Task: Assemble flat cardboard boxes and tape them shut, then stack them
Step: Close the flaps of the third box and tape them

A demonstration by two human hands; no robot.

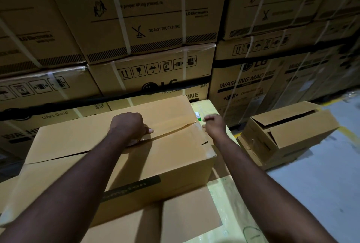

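**Item: carton under tape, top seam part closed**

**Box**: a brown carton, assembled, with its top flaps folded in. It stands directly in front of the person on a pale yellow surface. Clear tape runs along the centre seam from mid-top to the right edge and wrinkles over that corner. The left stretch of the seam is bare and gapes a little.

**Left hand**: knuckles up, fingers curled under, bearing down on the seam where the tape begins. Something glints beneath it; I cannot tell what, if anything, it grips.

**Right hand**: at the right end of the seam, just off the box edge, with the fingers loosely curled. It is blurred, so I cannot tell whether it pinches the tape end.

**Handling note**, my judgement: press the flaps level so their edges meet before more tape goes down, and keep the strip centred on the seam. Smooth it outward to clear the wrinkles, then carry it over the left edge as well.

**Surface**: a flat cardboard sheet lies on the yellow top at the near side, touching the box's base.

**Room**: a wall of strapped washing-machine cartons stands close behind — dim warehouse light. To the right is a smaller open box, set on a grey floor with a yellow line.
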